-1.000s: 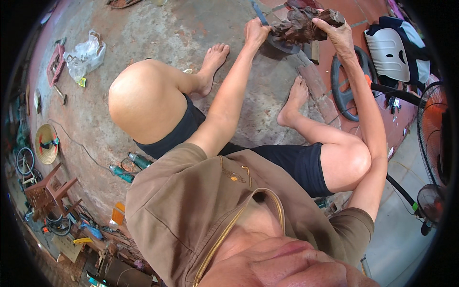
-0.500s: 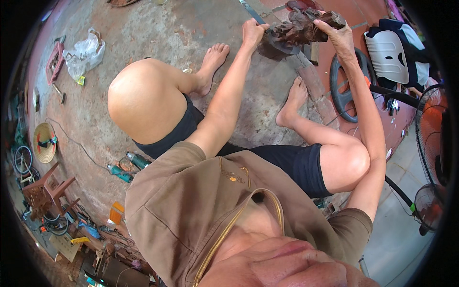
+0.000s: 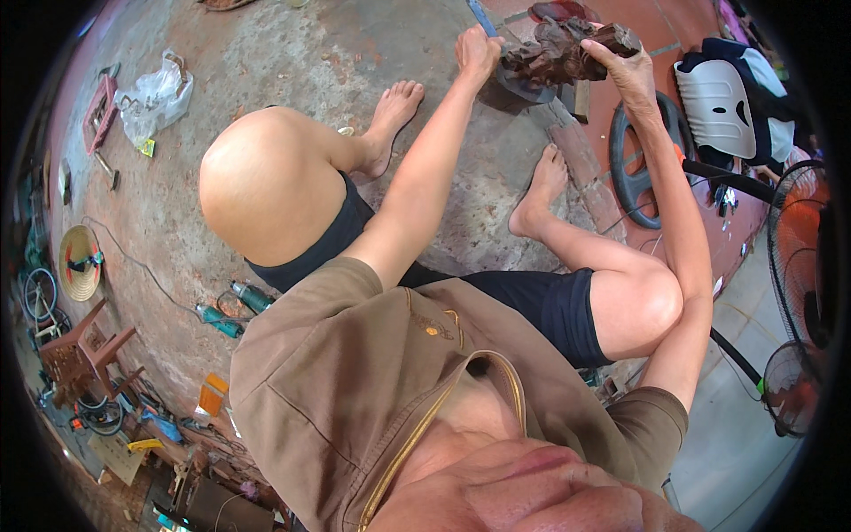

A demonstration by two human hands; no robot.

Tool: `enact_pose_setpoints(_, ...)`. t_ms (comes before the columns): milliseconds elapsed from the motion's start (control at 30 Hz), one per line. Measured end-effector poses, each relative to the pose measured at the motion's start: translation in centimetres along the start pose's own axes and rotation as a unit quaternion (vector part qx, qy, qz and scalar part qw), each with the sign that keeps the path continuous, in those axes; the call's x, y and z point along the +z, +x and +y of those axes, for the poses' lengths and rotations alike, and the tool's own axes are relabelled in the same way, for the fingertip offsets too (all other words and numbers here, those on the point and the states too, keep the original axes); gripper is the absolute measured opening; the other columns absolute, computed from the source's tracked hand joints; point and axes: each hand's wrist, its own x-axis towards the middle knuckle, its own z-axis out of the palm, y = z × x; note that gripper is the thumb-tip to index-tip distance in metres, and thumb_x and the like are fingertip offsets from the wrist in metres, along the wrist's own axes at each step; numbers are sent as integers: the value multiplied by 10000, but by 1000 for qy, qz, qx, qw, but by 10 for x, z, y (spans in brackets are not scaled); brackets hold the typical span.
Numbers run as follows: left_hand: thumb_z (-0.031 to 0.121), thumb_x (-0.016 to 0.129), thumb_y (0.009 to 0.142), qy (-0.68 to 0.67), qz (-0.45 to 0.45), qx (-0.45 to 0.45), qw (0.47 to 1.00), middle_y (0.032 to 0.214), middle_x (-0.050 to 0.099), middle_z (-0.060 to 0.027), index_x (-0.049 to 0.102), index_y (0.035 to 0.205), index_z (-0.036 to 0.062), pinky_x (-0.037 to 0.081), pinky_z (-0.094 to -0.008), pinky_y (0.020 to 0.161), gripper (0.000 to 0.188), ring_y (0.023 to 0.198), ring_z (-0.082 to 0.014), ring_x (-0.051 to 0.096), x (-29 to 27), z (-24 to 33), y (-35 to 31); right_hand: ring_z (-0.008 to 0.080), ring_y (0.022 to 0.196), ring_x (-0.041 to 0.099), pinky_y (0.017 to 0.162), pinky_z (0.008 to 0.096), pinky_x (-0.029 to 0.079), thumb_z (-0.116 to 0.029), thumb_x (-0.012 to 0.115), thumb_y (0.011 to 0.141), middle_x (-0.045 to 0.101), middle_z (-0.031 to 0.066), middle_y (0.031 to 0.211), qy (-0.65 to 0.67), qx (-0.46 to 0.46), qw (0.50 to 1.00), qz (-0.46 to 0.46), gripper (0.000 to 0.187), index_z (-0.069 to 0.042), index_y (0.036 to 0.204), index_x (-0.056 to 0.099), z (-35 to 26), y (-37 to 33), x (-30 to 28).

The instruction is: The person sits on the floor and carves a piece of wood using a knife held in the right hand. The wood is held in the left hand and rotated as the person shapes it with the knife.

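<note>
My left hand [image 3: 479, 55] is closed round a long flat blue-grey strip-like tool [image 3: 481, 16], whose far end runs past the top of the picture; its exact kind cannot be made out. Beside it lies a dark brown wood carving [image 3: 558, 55] with a knobbly, deeply cut surface. Gripping the carving's right end is my right hand [image 3: 628, 75], thumb on top and fingers mostly hidden behind. Under the carving's left part is a dark rounded block [image 3: 514, 96], and the carving seems to rest on it.
Right of my feet are a dark steering-wheel-like ring [image 3: 634, 164], a white moulded plastic piece [image 3: 718, 106] and a fan [image 3: 798, 257]. On the left lie a plastic bag [image 3: 158, 97], a pink tray [image 3: 100, 113], a straw hat [image 3: 81, 262], green power tools [image 3: 222, 319] and a brown chair [image 3: 89, 350].
My left hand has shifted slightly right and turned, and the tool's far end has swung right. The carving and my right hand stay nearly in place.
</note>
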Motion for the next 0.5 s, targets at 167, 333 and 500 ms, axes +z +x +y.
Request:
enact_pose_setpoints(167,205,774,720,-217,-33,-126,967,654,632,-137,650,733,-5,484,-404,646,244,675,-263,657,-6,-14,7,73,853,600,798,238,472,-196,786,784,675,-12,916,-15,5,1000,13,345,-39,1075,687,-6,-1,5)
enact_pose_setpoints(333,201,762,738,-116,-92,-66,987,704,651,-148,655,764,-1,486,-408,662,230,711,-294,656,-12,-6,-8,74,860,604,798,239,474,-182,782,787,677,-9,927,-19,15,1000,10,355,-39,1097,685,2,1,0)
enact_pose_setpoints(500,218,764,738,1,-45,-10,999,702,657,-140,634,746,-1,488,-407,650,255,693,-261,661,-5,1,0,79,861,607,799,244,476,-174,782,784,679,-3,936,-8,8,1000,2,361,-37,1103,681,2,2,0)
